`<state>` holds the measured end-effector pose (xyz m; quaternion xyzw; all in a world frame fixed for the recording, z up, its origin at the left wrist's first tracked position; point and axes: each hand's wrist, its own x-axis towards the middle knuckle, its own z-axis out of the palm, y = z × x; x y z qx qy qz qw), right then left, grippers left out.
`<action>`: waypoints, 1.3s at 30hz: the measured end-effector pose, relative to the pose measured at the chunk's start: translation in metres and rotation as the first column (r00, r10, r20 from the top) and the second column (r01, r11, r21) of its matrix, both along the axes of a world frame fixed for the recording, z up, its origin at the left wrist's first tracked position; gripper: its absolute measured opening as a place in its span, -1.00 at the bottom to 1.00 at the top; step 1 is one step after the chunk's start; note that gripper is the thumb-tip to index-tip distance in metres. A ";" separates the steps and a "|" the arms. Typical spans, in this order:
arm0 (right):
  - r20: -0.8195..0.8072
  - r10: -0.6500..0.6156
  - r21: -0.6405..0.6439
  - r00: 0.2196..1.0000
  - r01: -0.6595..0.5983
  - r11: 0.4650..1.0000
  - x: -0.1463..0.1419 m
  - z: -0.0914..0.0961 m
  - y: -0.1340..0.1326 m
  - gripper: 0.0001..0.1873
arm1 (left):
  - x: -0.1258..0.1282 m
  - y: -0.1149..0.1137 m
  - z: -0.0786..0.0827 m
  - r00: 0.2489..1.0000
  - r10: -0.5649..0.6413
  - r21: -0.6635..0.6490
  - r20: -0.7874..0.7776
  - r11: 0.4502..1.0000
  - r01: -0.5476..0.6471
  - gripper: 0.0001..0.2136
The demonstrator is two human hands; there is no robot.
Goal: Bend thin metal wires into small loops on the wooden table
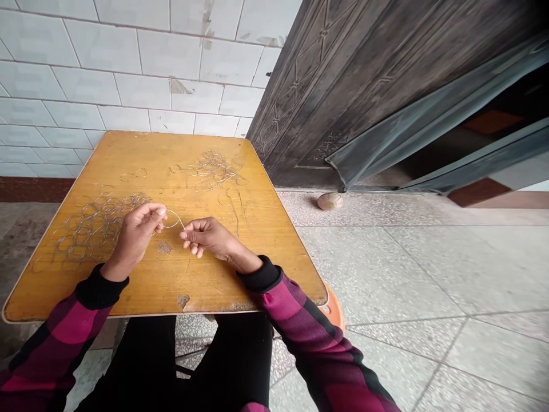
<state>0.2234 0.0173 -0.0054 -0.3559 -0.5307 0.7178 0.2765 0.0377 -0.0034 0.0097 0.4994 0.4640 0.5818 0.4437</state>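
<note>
Between my hands is a thin, pale wire loop (175, 213), held above the near half of the wooden table (223, 274). My left hand (139, 229) pinches the loop's left side between thumb and fingers. On its right end, my right hand (208, 236) closes with thumb and forefinger. A large heap of looped wires (92, 223) lies to the left, partly hidden behind my left hand. Farther back on the right is a smaller bunch of wires (217, 167). A few single wires (231, 197) lie loose in front of that bunch.
A white tiled wall (150, 74) rises behind the table, with a dark carved wooden door (317, 103) to its right. A greyish curtain (386, 143) hangs at the doorway. On the floor sits a round, worn ball-like object (330, 201). Something orange (334, 306) shows beside the table's right corner.
</note>
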 end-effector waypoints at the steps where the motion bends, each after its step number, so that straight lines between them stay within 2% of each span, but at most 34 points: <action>1: -0.034 0.001 -0.041 0.999 -0.002 0.999 -0.002 -0.001 -0.001 -0.62 | 0.000 0.000 -0.001 0.999 0.025 0.014 -0.020 1.000 -0.025 -0.86; 4: -0.119 -0.010 -0.097 0.993 -0.002 0.995 -0.008 -0.003 -0.005 -0.61 | 0.000 0.001 -0.003 0.997 0.068 0.019 -0.043 0.998 -0.067 -0.86; 9: -0.223 -0.129 -0.092 0.966 0.111 0.990 -0.014 -0.006 -0.007 -0.63 | 0.003 0.001 -0.007 0.985 0.074 0.063 -0.158 0.996 -0.065 -0.82; 12: -0.244 -0.155 -0.109 0.957 0.132 0.985 -0.015 -0.007 -0.007 -0.64 | 0.005 0.000 -0.009 0.977 0.071 0.068 -0.201 0.996 -0.058 -0.81; 22: -0.327 -0.270 -0.114 0.906 0.246 0.963 -0.022 -0.009 -0.013 -0.63 | 0.008 -0.001 -0.010 0.984 0.056 0.038 -0.167 0.998 -0.050 -0.81; 30: -0.361 -0.301 -0.135 0.883 0.270 0.953 -0.021 -0.007 -0.012 -0.65 | 0.017 0.001 -0.016 0.994 0.059 0.002 -0.088 0.998 -0.059 -0.79; 35: -0.365 -0.284 -0.186 0.887 0.230 0.955 -0.016 -0.010 -0.005 -0.69 | 0.017 0.001 -0.014 0.998 0.031 0.002 -0.054 1.000 -0.031 -0.80; 39: -0.368 -0.256 -0.258 0.894 0.166 0.952 -0.011 -0.010 0.000 -0.72 | 0.016 0.002 -0.015 0.996 -0.013 0.021 -0.084 1.000 0.014 -0.78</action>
